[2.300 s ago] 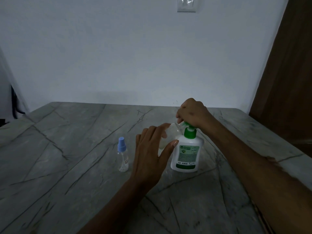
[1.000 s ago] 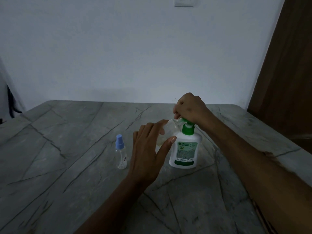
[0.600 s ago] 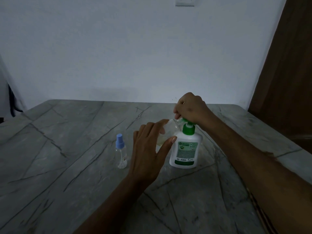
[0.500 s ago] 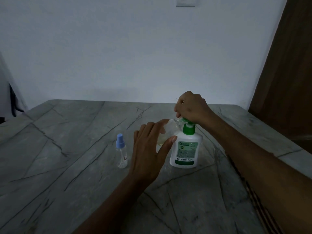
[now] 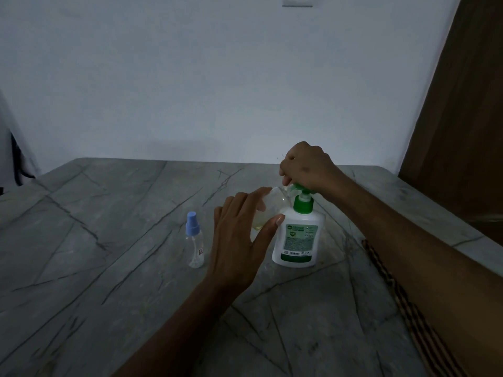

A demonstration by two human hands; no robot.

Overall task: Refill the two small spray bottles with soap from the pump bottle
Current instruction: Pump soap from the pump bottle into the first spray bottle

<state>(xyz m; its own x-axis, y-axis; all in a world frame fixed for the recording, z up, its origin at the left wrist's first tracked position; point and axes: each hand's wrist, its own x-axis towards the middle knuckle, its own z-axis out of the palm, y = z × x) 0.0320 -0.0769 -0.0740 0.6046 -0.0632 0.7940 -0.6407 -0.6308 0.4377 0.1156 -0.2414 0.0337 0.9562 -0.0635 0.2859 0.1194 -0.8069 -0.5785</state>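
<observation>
A white pump bottle (image 5: pixel 298 240) with a green pump head stands on the grey marble table (image 5: pixel 109 254). My right hand (image 5: pixel 306 167) sits on top of the pump head, fingers curled over it. My left hand (image 5: pixel 239 240) holds a small clear uncapped spray bottle (image 5: pixel 273 206) tilted with its mouth under the pump spout; yellowish liquid shows inside. A second small spray bottle (image 5: pixel 195 240) with a blue cap stands upright to the left of my left hand, untouched.
A white wall rises behind the table, with a brown wooden door (image 5: pixel 462 118) at the right. The table's right edge runs under my right forearm. A dark object (image 5: pixel 16 164) sits at the far left edge.
Both hands stay in place on the pump head and the small bottle. My right hand has bobbed slightly up and down on the pump; the view shifted a little.
</observation>
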